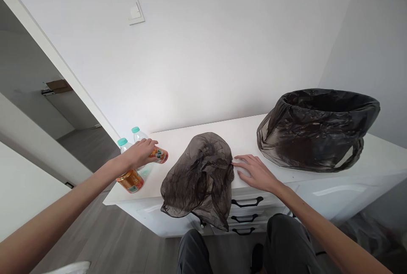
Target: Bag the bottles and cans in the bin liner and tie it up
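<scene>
On the left of the white cabinet top, my left hand (142, 153) is wrapped over an orange can (160, 154). Just beside it are two clear bottles with teal caps, one front (122, 142) and one behind (136, 132), and a second orange can (132, 181) near the edge. A crumpled dark translucent bag (202, 176) lies in the middle, its lower part hanging over the front edge. My right hand (254, 171) rests at the bag's right side, fingers spread, fingertips touching or very near the plastic.
A bin lined with a black bag (311, 134) stands on the cabinet top (244, 128) at the right. Drawers with black handles (247, 202) are below the front edge. A light switch (136, 13) is on the wall; a doorway opens at the left.
</scene>
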The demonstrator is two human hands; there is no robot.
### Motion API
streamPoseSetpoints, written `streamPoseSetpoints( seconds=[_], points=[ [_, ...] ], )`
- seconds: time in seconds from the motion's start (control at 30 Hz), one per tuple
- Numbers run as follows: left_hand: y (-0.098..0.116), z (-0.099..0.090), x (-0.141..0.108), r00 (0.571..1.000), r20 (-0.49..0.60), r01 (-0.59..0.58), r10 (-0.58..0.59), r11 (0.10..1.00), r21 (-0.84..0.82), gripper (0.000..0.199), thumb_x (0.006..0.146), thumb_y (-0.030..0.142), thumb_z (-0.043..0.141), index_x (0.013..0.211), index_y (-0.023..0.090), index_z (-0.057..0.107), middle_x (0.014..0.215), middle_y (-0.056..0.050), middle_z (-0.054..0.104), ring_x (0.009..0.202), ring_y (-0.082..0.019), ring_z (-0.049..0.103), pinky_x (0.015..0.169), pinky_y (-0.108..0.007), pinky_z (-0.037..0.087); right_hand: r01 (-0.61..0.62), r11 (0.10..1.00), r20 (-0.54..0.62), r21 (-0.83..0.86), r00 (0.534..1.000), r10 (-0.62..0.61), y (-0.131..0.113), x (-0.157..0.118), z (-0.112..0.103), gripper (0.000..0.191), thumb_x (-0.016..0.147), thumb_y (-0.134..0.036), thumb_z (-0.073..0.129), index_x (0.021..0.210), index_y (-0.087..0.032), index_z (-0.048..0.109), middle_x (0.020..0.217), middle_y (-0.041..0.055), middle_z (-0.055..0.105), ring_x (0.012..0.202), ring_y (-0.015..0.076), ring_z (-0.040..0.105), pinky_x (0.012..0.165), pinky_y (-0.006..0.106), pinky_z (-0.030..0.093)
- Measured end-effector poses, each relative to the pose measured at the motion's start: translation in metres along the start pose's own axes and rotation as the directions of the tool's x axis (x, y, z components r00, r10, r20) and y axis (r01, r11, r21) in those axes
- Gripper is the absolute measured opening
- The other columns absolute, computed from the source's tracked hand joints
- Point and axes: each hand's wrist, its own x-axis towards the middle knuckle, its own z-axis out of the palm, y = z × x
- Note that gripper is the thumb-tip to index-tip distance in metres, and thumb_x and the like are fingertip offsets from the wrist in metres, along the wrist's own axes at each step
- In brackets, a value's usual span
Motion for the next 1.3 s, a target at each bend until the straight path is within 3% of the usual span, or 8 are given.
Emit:
streamPoseSetpoints(
  seconds=[0.17, 0.37, 0.8, 0.9, 1.0, 1.07, 1.17, 1.3],
  points=[
    [-0.018, 0.015, 0.033, 0.986, 0.122, -0.109, 0.112, 0.994, -0.032, 0.057, 0.082, 0.042, 0.064, 0.132, 0.014, 0.06, 0.132, -0.019, 0.066, 0.123, -0.034, 0.06, 0.099, -0.036, 0.045, -0.007, 1.0, -0.017, 0.001, 1.0, 0.007, 0.0, 0.001, -0.003, 0.039, 0.097, -0.03, 0.055, 0.133, -0.032, 0.069, 0.141, 0.0076, 0.063, 0.132, 0.0293, 0.053, 0.106, 0.049, 0.045],
    [-0.022, 0.022, 0.051, 0.965, 0.244, -0.115, 0.091, 0.989, 0.087, 0.067, 0.083, 0.026, 0.067, 0.145, 0.013, 0.048, 0.134, -0.02, 0.064, 0.125, -0.033, 0.06, 0.097, -0.036, 0.047, -0.026, 0.999, 0.026, -0.024, 0.999, 0.027, -0.001, 0.004, -0.006, 0.039, 0.099, -0.033, 0.051, 0.134, -0.03, 0.068, 0.145, 0.0083, 0.061, 0.134, 0.03, 0.051, 0.107, 0.049, 0.045],
    [-0.037, 0.044, 0.056, 0.983, 0.152, -0.125, 0.1, 0.978, 0.166, 0.081, 0.08, 0.014, 0.062, 0.156, 0.01, 0.035, 0.138, -0.022, 0.06, 0.131, -0.035, 0.055, 0.103, -0.039, 0.045, -0.048, 0.999, 0.031, -0.013, 0.998, 0.048, -0.004, 0.005, -0.009, 0.041, 0.099, -0.031, 0.05, 0.138, -0.027, 0.063, 0.143, 0.0101, 0.061, 0.134, 0.0287, 0.052, 0.109, 0.047, 0.043],
    [-0.016, 0.046, 0.049, 0.977, -0.077, -0.192, 0.201, 0.975, 0.112, 0.074, 0.087, 0.02, 0.057, 0.156, 0.012, 0.032, 0.151, -0.022, 0.051, 0.141, -0.036, 0.046, 0.112, -0.046, 0.04, -0.069, 0.997, 0.028, 0.017, 0.997, 0.069, -0.004, 0.005, -0.01, 0.053, 0.097, -0.031, 0.05, 0.151, -0.026, 0.049, 0.144, 0.0104, 0.059, 0.133, 0.0282, 0.053, 0.111, 0.048, 0.042],
    [0.03, 0.051, 0.035, 0.916, -0.332, -0.26, 0.226, 0.964, -0.061, 0.052, 0.103, 0.038, 0.042, 0.149, 0.015, 0.041, 0.15, -0.018, 0.052, 0.138, -0.032, 0.05, 0.115, -0.05, 0.04, -0.113, 0.991, 0.0, 0.067, 0.994, 0.114, -0.01, 0.004, -0.011, 0.069, 0.096, -0.028, 0.051, 0.162, -0.027, 0.03, 0.154, 0.0112, 0.05, 0.137, 0.0283, 0.049, 0.113, 0.049, 0.042],
    [0.068, 0.056, 0.023, 0.904, -0.373, -0.301, 0.208, 0.93, -0.212, 0.05, 0.106, 0.047, 0.037, 0.145, 0.017, 0.046, 0.144, -0.015, 0.059, 0.133, -0.03, 0.056, 0.113, -0.047, 0.044, -0.088, 0.992, -0.004, 0.093, 0.996, 0.089, -0.023, 0.0, -0.011, 0.074, 0.095, -0.026, 0.051, 0.164, -0.028, 0.024, 0.159, 0.0116, 0.043, 0.142, 0.0285, 0.044, 0.114, 0.049, 0.042],
    [0.117, 0.064, 0.005, 0.911, -0.348, -0.354, 0.222, 0.855, -0.38, 0.049, 0.107, 0.051, 0.034, 0.143, 0.02, 0.049, 0.143, -0.012, 0.062, 0.135, -0.027, 0.057, 0.115, -0.045, 0.045, 0.082, 0.99, 0.058, 0.111, 0.994, -0.089, -0.06, -0.013, -0.014, 0.062, 0.094, -0.02, 0.053, 0.155, -0.027, 0.044, 0.153, 0.0108, 0.051, 0.143, 0.0287, 0.043, 0.116, 0.051, 0.039],
    [0.147, 0.074, -0.01, 0.937, -0.288, -0.33, 0.197, 0.769, -0.547, 0.051, 0.109, 0.05, 0.028, 0.145, 0.022, 0.049, 0.15, -0.008, 0.059, 0.139, -0.023, 0.054, 0.119, -0.041, 0.042, 0.268, 0.927, 0.154, 0.263, 0.937, -0.314, -0.112, -0.026, -0.024, 0.047, 0.092, -0.009, 0.049, 0.132, -0.028, 0.065, 0.127, 0.0053, 0.072, 0.128, 0.0239, 0.057, 0.111, 0.046, 0.042]
  ],
)
